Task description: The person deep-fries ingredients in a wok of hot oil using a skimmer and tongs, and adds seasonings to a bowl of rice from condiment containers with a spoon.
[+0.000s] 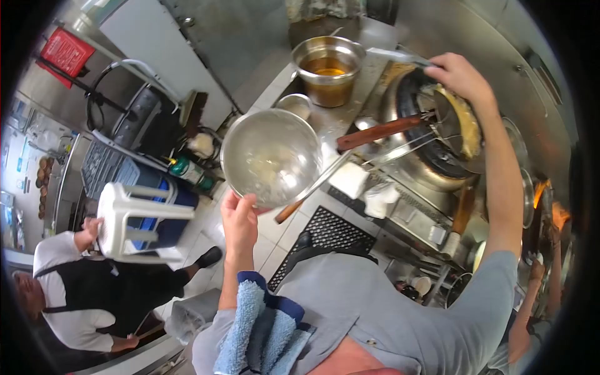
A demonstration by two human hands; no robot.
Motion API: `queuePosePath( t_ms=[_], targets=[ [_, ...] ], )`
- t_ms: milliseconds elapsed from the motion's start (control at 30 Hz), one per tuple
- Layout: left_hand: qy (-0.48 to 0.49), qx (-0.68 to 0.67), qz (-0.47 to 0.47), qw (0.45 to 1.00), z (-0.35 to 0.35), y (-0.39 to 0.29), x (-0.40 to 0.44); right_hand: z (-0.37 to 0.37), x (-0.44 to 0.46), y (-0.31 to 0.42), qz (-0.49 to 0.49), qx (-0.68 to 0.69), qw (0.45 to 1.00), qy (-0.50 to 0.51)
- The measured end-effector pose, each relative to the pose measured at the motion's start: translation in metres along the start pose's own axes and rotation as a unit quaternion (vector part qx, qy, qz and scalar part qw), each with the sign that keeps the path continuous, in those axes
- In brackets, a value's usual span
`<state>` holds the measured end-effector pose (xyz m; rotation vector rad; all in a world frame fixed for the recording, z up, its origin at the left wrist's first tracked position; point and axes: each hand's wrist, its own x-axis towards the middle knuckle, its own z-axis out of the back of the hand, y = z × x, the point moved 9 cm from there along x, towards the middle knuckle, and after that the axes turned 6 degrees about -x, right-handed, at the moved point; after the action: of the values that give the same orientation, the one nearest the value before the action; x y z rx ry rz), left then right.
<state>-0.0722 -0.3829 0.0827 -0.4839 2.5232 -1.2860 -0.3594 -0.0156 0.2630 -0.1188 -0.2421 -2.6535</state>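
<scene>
Steel bowl (270, 156) sits gripped in the left hand (240, 217), while the right hand (459, 75) clasps a metal utensil (397, 57) near a pot (328, 94).

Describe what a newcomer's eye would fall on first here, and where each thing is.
Probably the shiny bowl in the left hand, near the centre. Next might come the wooden handle slanting across the dark pan, to the bowl's right. Then flames at the far right edge, and the white stool a co-worker grips at left.

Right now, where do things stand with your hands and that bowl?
Left hand gripping steel bowl at its edge. Right hand on metal handle. Wooden-handled tool between them.
</scene>
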Motion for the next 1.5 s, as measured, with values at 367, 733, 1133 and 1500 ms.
queuePosePath(
  t_ms=[367, 733, 1133, 1500],
  targets=[
    [-0.086, 0.012, -0.007, 0.996, 0.103, -0.026, 0.009, -0.278, 0.121, 0.216, 0.104, -0.228, 0.960, 0.125],
    [0.152, -0.073, 0.114, 0.979, 0.039, 0.000, 0.057, -0.085, -0.055, 0.193, 0.020, 0.327, 0.945, -0.026],
    [0.609, 0.101, 0.458, 0.639, -0.164, 0.158, -0.131, -0.296, -0.628, 0.232, -0.628, 0.394, 0.618, -0.260],
    [0.720, 0.298, 0.602, 0.172, 0.028, 0.239, -0.515, -0.458, -0.732, 0.497, -0.752, 0.460, 0.305, -0.360]
  ],
)
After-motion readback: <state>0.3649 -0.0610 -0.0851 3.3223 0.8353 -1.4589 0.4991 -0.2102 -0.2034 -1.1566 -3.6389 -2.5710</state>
